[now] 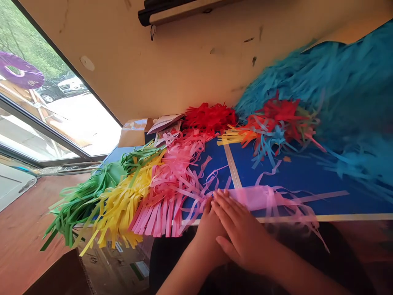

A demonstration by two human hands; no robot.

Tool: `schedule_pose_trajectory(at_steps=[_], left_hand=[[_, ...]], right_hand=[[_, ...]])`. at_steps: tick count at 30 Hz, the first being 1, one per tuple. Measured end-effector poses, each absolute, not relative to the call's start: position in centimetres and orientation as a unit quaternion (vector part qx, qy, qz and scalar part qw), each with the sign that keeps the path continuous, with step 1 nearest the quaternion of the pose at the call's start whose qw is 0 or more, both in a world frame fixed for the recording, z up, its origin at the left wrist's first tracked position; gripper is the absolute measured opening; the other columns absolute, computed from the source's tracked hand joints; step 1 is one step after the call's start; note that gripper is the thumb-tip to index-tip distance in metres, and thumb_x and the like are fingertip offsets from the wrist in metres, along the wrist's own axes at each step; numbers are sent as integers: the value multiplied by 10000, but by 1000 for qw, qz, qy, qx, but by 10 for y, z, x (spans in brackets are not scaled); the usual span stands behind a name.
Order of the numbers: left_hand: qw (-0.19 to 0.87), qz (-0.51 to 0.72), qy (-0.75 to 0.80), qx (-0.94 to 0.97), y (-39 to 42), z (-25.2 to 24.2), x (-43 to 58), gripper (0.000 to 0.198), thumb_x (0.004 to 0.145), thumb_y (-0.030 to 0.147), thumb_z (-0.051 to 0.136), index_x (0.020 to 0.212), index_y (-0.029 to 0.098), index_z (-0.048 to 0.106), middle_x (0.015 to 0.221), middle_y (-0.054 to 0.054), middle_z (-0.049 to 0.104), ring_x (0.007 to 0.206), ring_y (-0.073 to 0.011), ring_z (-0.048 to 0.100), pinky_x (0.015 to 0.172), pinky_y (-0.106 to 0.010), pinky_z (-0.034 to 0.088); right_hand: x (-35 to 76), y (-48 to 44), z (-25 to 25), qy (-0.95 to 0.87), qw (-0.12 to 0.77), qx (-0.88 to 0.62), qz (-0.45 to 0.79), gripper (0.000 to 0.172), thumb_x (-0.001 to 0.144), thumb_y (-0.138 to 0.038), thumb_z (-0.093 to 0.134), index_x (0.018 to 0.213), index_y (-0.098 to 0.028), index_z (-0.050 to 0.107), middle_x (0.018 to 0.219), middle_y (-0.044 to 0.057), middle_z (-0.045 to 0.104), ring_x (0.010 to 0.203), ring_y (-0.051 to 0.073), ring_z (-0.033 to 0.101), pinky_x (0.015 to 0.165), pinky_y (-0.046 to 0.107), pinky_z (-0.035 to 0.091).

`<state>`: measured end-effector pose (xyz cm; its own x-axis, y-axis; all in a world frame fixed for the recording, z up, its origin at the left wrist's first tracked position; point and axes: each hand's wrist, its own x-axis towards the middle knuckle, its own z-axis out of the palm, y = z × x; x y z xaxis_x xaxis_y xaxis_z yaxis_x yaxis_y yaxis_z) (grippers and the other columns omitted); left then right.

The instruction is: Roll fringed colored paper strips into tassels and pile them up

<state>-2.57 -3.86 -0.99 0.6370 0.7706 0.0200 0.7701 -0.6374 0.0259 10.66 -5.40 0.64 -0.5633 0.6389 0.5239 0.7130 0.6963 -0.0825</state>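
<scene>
**A:** What are the hands doing?

**B:** Both are open and flat, fingers together, gripping nothing. The right hand [242,233] lies partly over the left hand [208,233], and together they press on a wide pink paper band [254,198] with long cut strips. It sits at the near edge of the blue-topped counter [307,180].

**A:** What's around that band?

**B:** To its left lies a shaggy pink paper fringe [162,209], then a yellow paper fringe [123,205] and a green paper fringe [82,200], all hanging over the counter edge. Beyond the band is a mixed red, orange and turquoise paper tuft [273,131], with a big turquoise paper fringe heap [340,90] to its right.

**A:** Where's the risk?

**B:** My read: the thin strips are the weak point. Dragging the palms could tear them or crease the band. Loose pink strips already trail over the edge, so their weight could pull the band off if the hands lift. The overhanging fringes could slide the same way, and a careless forearm could snag them. The tall turquoise heap could also slump across the work.
</scene>
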Motion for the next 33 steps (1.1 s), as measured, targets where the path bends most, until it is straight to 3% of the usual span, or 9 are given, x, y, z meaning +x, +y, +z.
schedule_pose_trajectory(at_steps=[3, 5, 8, 14, 19, 26, 31, 33], left_hand=[[49, -22, 414, 909, -35, -6, -25, 715, 836, 519, 419, 1422, 161, 222, 1433, -171, 306, 1288, -351, 318, 1043, -535, 247], [65, -31, 415, 907, -32, -5, -26, 734, 817, 523, 456, 1426, 200, 205, 1448, -177, 266, 1315, -366, 258, 1035, -558, 238], [71, -14, 406, 911, -31, -8, -29, 740, 785, 532, 506, 1416, 274, 218, 1474, -178, 182, 1340, -373, 178, 1021, -576, 236], [102, 8, 413, 905, -34, -12, -30, 1048, 554, 656, 665, 1416, 326, 168, 1487, -197, 95, 1341, -408, 109, 1014, -607, 189], [93, 11, 420, 903, -34, -15, -29, 966, 582, 559, 692, 1399, 342, 224, 1492, -183, 95, 1345, -397, 101, 1019, -601, 181], [97, 8, 422, 902, -34, -13, -29, 1022, 536, 569, 744, 1393, 344, 236, 1490, -194, 76, 1350, -390, 69, 1038, -585, 158], [98, 11, 428, 898, -34, -12, -29, 996, 548, 579, 732, 1389, 340, 254, 1488, -198, 79, 1352, -385, 60, 1043, -576, 152], [95, 14, 426, 900, -34, -13, -29, 989, 553, 589, 723, 1389, 341, 256, 1490, -193, 74, 1353, -384, 57, 1045, -574, 149]], right_hand=[[105, -48, -16, -889, 191, -415, -40, 790, 812, -593, 386, 1356, -23, 336, 1397, 194, 357, 1297, 295, 311, 987, 430, 378], [112, -47, -26, -876, 181, -445, -41, 902, 768, -697, 350, 1366, -22, 324, 1398, 197, 351, 1299, 302, 307, 1003, 444, 358], [122, -49, -37, -853, 188, -483, -66, 949, 734, -745, 337, 1360, -32, 347, 1386, 196, 371, 1297, 310, 308, 1009, 455, 339], [135, -54, -55, -801, 178, -563, -94, 1007, 669, -767, 396, 1345, -20, 367, 1393, 233, 340, 1313, 342, 257, 1024, 494, 285], [145, -52, -54, -793, 142, -581, -113, 1005, 654, -778, 383, 1321, -25, 411, 1387, 221, 357, 1295, 328, 303, 1032, 465, 278], [198, -52, -46, -738, 64, -656, -147, 974, 699, -768, 265, 1274, -9, 467, 1352, 213, 410, 1286, 321, 323, 1062, 504, 193], [274, -59, -12, -683, 36, -701, -204, 736, 812, -619, 226, 1100, -70, 621, 1306, 204, 473, 1245, 383, 359, 1002, 601, 208], [294, -65, 8, -618, 97, -727, -283, 691, 814, -597, 274, 1034, -55, 641, 1239, 260, 510, 1158, 435, 431, 922, 640, 269]])
